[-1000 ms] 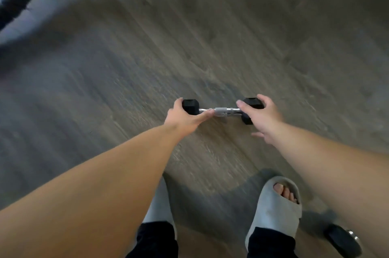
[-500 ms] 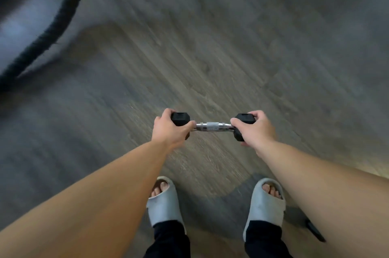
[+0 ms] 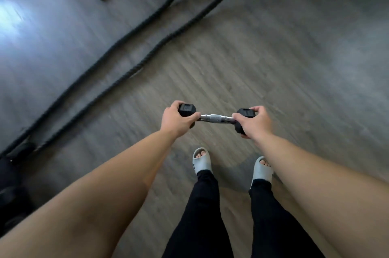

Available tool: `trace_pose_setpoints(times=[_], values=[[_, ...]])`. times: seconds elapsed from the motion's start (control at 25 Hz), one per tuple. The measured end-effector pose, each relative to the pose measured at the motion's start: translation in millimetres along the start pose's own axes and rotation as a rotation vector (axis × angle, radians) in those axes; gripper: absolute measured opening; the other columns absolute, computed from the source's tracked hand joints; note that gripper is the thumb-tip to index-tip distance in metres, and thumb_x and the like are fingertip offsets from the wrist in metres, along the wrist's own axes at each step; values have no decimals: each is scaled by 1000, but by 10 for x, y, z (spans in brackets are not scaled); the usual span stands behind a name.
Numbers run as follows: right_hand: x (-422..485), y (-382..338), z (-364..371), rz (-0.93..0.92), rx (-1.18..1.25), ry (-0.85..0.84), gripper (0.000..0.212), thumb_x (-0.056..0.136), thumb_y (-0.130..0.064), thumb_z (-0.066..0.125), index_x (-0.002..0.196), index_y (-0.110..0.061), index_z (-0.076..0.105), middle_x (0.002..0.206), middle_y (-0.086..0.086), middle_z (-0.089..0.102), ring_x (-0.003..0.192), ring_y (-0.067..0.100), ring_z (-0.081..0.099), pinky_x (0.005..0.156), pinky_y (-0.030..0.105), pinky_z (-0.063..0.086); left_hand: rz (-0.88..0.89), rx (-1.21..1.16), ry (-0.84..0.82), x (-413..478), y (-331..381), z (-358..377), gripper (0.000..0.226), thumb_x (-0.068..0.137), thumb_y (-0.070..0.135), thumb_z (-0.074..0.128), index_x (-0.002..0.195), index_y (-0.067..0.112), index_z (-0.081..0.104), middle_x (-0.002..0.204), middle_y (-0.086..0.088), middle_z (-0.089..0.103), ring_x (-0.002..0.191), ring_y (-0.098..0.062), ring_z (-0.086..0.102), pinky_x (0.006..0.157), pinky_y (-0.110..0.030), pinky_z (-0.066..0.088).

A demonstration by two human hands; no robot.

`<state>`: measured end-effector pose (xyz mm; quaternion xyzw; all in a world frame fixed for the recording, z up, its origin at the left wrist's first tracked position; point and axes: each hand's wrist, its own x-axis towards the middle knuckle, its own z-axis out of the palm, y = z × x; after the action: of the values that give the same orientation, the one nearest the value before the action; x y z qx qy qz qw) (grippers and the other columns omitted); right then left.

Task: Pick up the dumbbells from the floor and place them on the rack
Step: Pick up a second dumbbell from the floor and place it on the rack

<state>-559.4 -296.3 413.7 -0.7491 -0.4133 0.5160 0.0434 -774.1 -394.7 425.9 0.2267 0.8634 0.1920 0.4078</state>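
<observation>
A small dumbbell [image 3: 216, 118] with black hex heads and a chrome handle is held level in the air above the wood floor, in front of my feet. My left hand [image 3: 175, 120] is wrapped around its left head. My right hand [image 3: 255, 124] grips its right head, thumb over the top. The bare handle shows between the two hands. No rack is in view.
Thick black battle ropes [image 3: 134, 41] lie across the grey wood floor [image 3: 294, 68] from the upper middle down to the left edge. Dark gear [image 3: 12, 194] sits at the lower left. My feet in grey slides [image 3: 202, 161] stand below the dumbbell.
The dumbbell has come up off the floor in both hands as I stand up. The view has shifted, bringing the ropes into sight; the second dumbbell at lower right has left view.
</observation>
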Motion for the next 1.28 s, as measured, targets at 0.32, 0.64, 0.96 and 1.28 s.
trace_pose_setpoints(times=[0.32, 0.64, 0.96, 1.28], values=[[-1560, 99, -275, -244, -87, -180, 63, 59, -42, 90, 109, -25, 55, 120, 10, 64, 86, 25, 72, 49, 40, 64, -32, -140, 279, -1865, -491, -707, 65, 63, 57, 85, 119, 28, 67, 113, 0, 69, 93, -16, 67, 69, -19, 53], [-3097, 810, -347, -406, -180, -467, 62, 63, -35, 90, 111, -20, 54, 116, 9, 63, 80, 19, 71, 53, 41, 65, -166, -338, 603, -3966, -1460, -894, 68, 62, 52, 91, 120, 28, 66, 115, 2, 69, 101, -20, 67, 85, -35, 59], [-4716, 1895, 215, -336, -303, -776, 58, 68, -22, 87, 113, -15, 51, 90, 9, 68, 63, 26, 70, 68, 52, 66, -386, -367, 807, -5909, -2790, -1163, 70, 61, 50, 95, 120, 23, 70, 111, 2, 73, 100, -18, 68, 86, -31, 56], [-6490, 3839, 1309, -339, -359, -900, 81, 44, -38, 87, 115, -5, 66, 107, 19, 73, 83, 30, 76, 49, 43, 63, -511, -325, 969, -7750, -4801, -1352, 87, 64, 52, 93, 140, 23, 63, 134, -3, 68, 128, -22, 59, 106, -31, 46]])
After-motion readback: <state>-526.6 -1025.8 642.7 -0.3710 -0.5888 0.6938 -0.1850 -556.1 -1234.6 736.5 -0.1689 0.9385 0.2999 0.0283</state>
